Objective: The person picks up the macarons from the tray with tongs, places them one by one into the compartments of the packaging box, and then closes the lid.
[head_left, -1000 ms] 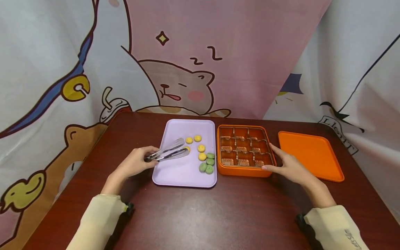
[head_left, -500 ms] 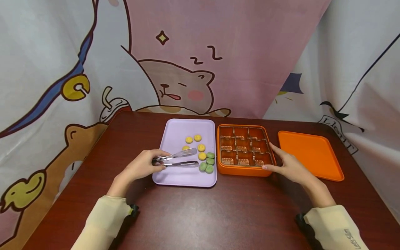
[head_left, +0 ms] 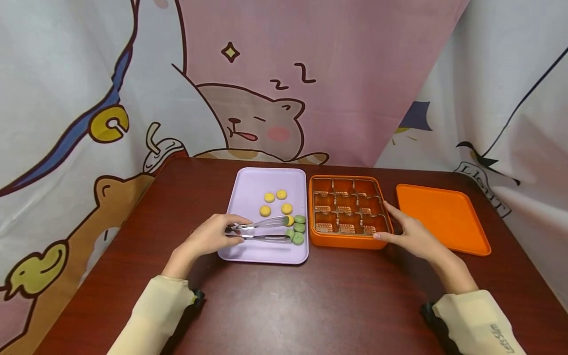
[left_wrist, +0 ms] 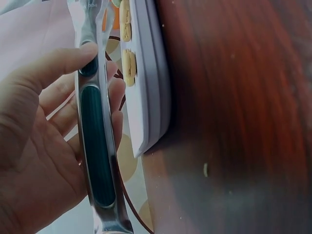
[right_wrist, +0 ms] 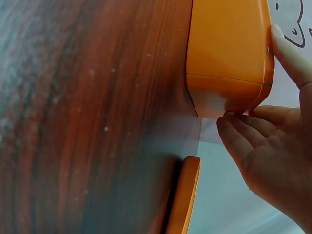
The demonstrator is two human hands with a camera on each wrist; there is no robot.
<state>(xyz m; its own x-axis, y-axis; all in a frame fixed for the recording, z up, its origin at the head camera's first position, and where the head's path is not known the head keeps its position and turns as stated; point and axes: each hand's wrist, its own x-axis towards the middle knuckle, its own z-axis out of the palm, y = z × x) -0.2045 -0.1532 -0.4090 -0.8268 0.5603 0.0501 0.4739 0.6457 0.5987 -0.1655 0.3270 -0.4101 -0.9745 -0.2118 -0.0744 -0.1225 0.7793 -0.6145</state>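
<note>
My left hand (head_left: 209, 237) holds metal tongs (head_left: 266, 223) over the lilac tray (head_left: 250, 185); their arms stand apart, with the tips at the green cookies (head_left: 298, 238). In the left wrist view the thumb lies on a dark green inlay of the tongs' handle (left_wrist: 97, 146). Yellow cookies (head_left: 265, 211) lie on the tray; the tongs partly cover one. My right hand (head_left: 414, 239) holds the front right corner of an orange box (head_left: 348, 240), thumb on its rim and fingers against its side. Inside the box sits a clear divided insert (head_left: 345, 203) with several compartments.
An orange lid (head_left: 437, 217), flat and rounded, lies right of the box on the dark red wooden table (head_left: 284, 305). The tray and box stand side by side near the table's back edge. A printed curtain (head_left: 346, 88) hangs behind.
My left hand has moved the tongs right and towards me, from a yellow cookie to the green ones. My right hand stays at the box corner.
</note>
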